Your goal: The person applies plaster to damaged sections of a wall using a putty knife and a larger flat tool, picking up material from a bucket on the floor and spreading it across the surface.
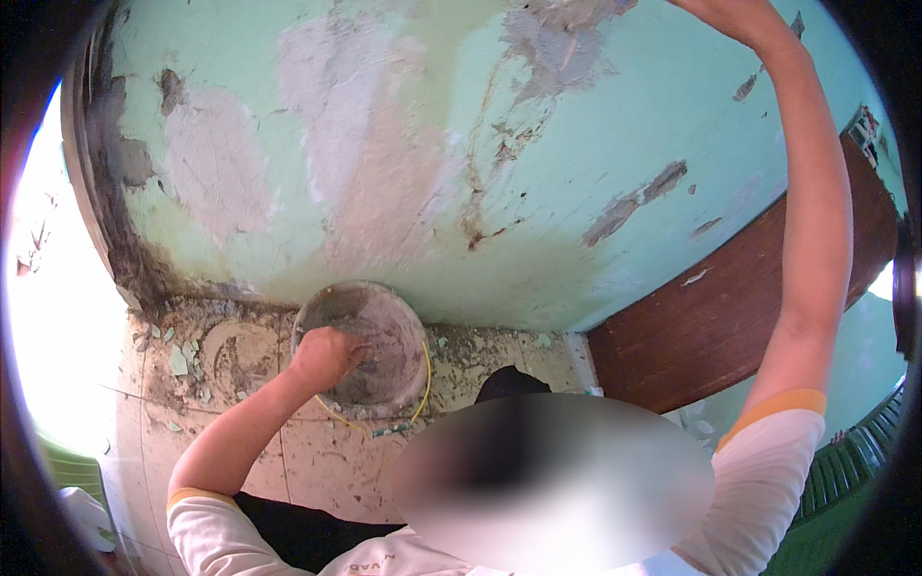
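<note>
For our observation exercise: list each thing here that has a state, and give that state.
Wall: green paint peeling, grey patches.
Bucket: upright, open, smeared grey inside.
Left hand: closed, inside bucket.
Right hand: raised to wall, mostly out of frame.
Floor: littered with paint flakes.
Door: brown; open or shut unclear.

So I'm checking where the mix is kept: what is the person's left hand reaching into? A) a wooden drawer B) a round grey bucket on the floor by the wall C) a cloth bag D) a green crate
B: the left hand is inside the rim of the round grey bucket, which stands on the littered floor against the peeling green wall.
</note>
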The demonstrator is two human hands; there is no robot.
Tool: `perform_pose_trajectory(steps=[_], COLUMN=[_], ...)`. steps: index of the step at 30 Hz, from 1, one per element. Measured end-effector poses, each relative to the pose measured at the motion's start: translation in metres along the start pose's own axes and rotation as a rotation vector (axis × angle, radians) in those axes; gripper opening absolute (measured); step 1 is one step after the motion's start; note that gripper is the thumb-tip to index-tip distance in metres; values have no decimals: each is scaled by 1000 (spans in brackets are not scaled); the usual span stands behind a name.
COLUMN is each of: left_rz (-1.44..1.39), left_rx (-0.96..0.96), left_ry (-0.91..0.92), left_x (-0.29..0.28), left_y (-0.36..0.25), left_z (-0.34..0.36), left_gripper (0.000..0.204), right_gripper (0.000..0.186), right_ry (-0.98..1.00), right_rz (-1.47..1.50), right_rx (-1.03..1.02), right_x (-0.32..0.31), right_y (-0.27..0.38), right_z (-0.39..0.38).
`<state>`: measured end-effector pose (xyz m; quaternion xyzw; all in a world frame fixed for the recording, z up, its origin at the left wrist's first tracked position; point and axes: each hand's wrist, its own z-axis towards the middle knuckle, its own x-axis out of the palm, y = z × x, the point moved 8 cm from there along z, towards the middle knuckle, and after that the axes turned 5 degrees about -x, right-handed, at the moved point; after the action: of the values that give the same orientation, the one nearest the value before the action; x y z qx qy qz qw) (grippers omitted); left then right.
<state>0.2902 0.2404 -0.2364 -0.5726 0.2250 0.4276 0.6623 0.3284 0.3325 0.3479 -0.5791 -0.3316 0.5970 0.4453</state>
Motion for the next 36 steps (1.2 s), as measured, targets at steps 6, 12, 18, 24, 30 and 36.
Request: perform_pose_trajectory(steps=[6, 12, 18, 24, 30, 36], left_rz=[7, 8, -5, 20, 17, 17], left_rx=[97, 113, 135, 96, 6, 2], left_ry=[44, 16, 47, 21, 62, 54], left_x=[11, 3, 15, 14, 8, 6], left_y=[-19, -21, -30, -20, -4, -3], left_z=[15, 12, 20, 18, 9, 5], left_gripper=[23, 25, 25, 25, 25, 25], right_gripper=[21, 24, 23, 20, 17, 17], right_ry=[94, 9, 96, -14, 77, -42], right_rz=[23, -147, -12, -90, -54, -158], right_rx=[-74, 31, -109, -7, -169, -146], right_x=[24, -28, -2, -19, 15, 19], right_y=[8, -26, 0, -27, -5, -14], right_z=[-9, -1, -1, -8, -5, 10])
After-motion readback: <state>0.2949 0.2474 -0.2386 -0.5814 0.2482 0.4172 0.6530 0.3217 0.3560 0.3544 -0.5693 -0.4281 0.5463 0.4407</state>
